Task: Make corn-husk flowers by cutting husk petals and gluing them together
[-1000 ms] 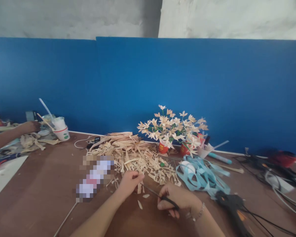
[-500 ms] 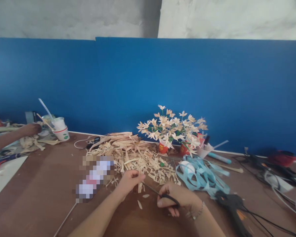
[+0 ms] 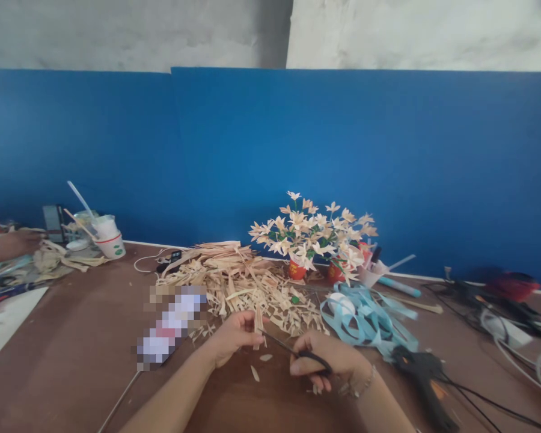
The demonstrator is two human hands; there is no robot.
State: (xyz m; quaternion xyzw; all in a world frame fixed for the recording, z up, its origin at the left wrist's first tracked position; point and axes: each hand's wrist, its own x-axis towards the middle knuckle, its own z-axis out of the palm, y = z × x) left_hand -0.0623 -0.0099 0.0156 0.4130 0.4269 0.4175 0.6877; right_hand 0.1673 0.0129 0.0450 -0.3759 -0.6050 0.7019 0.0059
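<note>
Between the thumb and fingers of my left hand (image 3: 235, 337) is a pale dried husk strip (image 3: 258, 319), held upright. My right hand (image 3: 324, 361) is wrapped round the black handles of a pair of scissors (image 3: 283, 345), whose blades point left and meet the strip's lower part. Two small cut petal-shaped pieces (image 3: 255, 373) lie on the brown table (image 3: 234, 406) below. Behind my hands spreads a heap of husk pieces (image 3: 247, 282). Husk flowers (image 3: 302, 225) with green stems stand in small red cups (image 3: 296, 270) beyond it.
Blue ribbon (image 3: 374, 322) lies coiled at the right, near a black glue gun (image 3: 424, 385) and its cords. A phone-like blurred object (image 3: 174, 325) with a white cable is at left. Farther left are a white cup (image 3: 112, 245) and another person's hand (image 3: 24, 242).
My left hand has turned, so the husk strip shows upright at the scissor blades. The scissors have shifted slightly. The other person's hand has moved left.
</note>
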